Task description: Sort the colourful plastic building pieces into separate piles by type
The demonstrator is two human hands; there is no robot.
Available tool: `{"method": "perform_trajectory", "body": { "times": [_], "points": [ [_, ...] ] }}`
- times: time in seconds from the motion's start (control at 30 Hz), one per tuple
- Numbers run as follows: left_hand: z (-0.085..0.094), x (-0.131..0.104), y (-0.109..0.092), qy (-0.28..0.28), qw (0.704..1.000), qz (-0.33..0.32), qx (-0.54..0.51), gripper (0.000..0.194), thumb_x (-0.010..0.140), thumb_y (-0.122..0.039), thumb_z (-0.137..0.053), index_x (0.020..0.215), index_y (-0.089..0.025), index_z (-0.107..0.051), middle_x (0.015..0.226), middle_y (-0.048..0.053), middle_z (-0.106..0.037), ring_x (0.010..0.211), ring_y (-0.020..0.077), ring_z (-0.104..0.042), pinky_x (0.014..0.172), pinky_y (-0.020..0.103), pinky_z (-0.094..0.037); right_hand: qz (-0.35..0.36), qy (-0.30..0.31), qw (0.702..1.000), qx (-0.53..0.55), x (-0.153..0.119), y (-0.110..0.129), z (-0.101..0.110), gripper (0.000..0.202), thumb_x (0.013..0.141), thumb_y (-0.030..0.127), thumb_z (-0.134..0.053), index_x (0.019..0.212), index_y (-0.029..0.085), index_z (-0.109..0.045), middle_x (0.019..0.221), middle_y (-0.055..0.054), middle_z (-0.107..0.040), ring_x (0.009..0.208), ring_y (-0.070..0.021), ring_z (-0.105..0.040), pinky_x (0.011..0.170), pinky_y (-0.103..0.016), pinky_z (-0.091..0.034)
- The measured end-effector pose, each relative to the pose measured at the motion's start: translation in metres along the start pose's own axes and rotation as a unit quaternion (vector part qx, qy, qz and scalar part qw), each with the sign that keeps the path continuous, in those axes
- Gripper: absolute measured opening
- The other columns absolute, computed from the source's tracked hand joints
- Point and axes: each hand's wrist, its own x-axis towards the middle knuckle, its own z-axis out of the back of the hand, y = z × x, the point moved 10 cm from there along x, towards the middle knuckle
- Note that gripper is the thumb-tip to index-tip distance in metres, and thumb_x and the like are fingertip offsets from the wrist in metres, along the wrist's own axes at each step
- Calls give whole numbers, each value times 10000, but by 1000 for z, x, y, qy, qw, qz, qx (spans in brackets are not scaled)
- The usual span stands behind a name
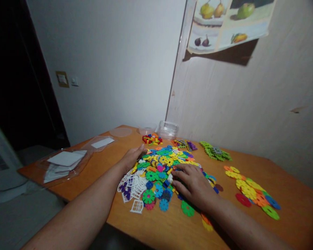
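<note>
A wide heap of colourful notched plastic discs [152, 176] covers the middle of the wooden table. My left hand [131, 159] rests against the heap's left edge, thumb apart from the fingers, which are partly hidden. Over the heap's right side lies my right hand [191, 182], its fingers spread and touching the pieces, with nothing plainly held. White lattice window pieces [137, 206] and some purple pieces [125, 191] lie at the front left of the heap.
Behind the heap are red and yellow pieces [152, 139] and clear tubs [168, 130]. Green pieces [216, 151] lie back right, larger linked discs [249, 191] at right. White cards [65, 158] sit on clear plastic at left. The table's front edge is near.
</note>
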Motion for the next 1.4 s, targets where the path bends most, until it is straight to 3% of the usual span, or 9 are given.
{"method": "perform_trajectory", "body": {
  "times": [0.27, 0.43, 0.6, 0.8, 0.9, 1.0, 1.1, 1.23, 1.4],
  "points": [
    [1, 0, -1, -5, 1000, 1, -1, 782, 692, -829, -666, 1033, -134, -777, 1124, 151, -766, 1089, 327, -688, 1006, 415, -489, -112, -58, 992, 31, -7, -67, 18, 331, 999, 409, -511, 1164, 221, -728, 1211, -114, -704, 1159, -280, -622, 996, -461, -482],
    [4, -3, -5, -28, 1000, -4, 4, 778, 680, -836, -667, 996, -134, -777, 1072, 147, -773, 1072, 327, -689, 992, 418, -494, -183, -68, 977, 85, -33, -100, 35, 351, 974, 462, -515, 1096, 224, -742, 1127, -99, -736, 1072, -271, -662, 934, -424, -516],
    [4, -6, -10, -39, 999, -5, -5, 746, 676, -829, -675, 942, -138, -774, 932, 125, -776, 956, 299, -700, 924, 404, -506, -273, -67, 951, 129, -69, -129, 37, 381, 937, 528, -535, 1063, 246, -759, 1075, -90, -752, 967, -274, -692, 821, -407, -546],
    [17, 0, -4, -71, 997, -8, 8, 726, 667, -820, -685, 912, -140, -750, 871, 97, -758, 851, 249, -691, 838, 358, -510, -360, -129, 906, 183, -104, -160, 40, 411, 908, 569, -512, 882, 205, -702, 649, -32, -657, 595, -203, -620, 497, -290, -454],
    [24, 4, -1, -83, 996, -10, 12, 714, 691, -817, -669, 905, -140, -743, 887, 100, -758, 845, 239, -692, 813, 341, -514, -377, -128, 903, 163, -108, -174, 47, 384, 888, 554, -527, 754, 213, -644, 590, -2, -597, 567, -181, -570, 494, -277, -417],
    [28, 5, 0, -95, 995, -2, 15, 717, 698, -814, -668, 911, -132, -739, 908, 117, -761, 852, 241, -699, 792, 335, -519, -365, -117, 909, 166, -107, -181, 51, 325, 860, 499, -558, 716, 215, -622, 614, -4, -613, 606, -180, -575, 534, -277, -430],
    [30, 5, 0, -103, 995, 11, 13, 724, 687, -813, -680, 918, -129, -738, 907, 131, -761, 859, 250, -707, 774, 338, -528, -361, -81, 904, 214, -106, -178, 40, 244, 836, 426, -579, 739, 210, -640, 649, -18, -652, 618, -179, -587, 536, -275, -438],
    [30, 7, 1, -89, 996, 4, 8, 699, 691, -780, -712, 931, -124, -741, 946, 138, -761, 894, 252, -714, 812, 344, -543, -337, -28, 907, 253, -101, -156, 24, 261, 863, 435, -574, 846, 200, -689, 692, -21, -664, 625, -176, -595, 546, -280, -446],
    [32, 9, 3, -84, 996, -8, -8, 697, 704, -766, -716, 945, -113, -742, 935, 143, -760, 893, 245, -713, 824, 346, -547, -255, 44, 941, 219, -86, -124, 15, 409, 880, 555, -618, 1064, 212, -745, 892, -58, -702, 785, -207, -647, 655, -314, -493]
  ]
}}
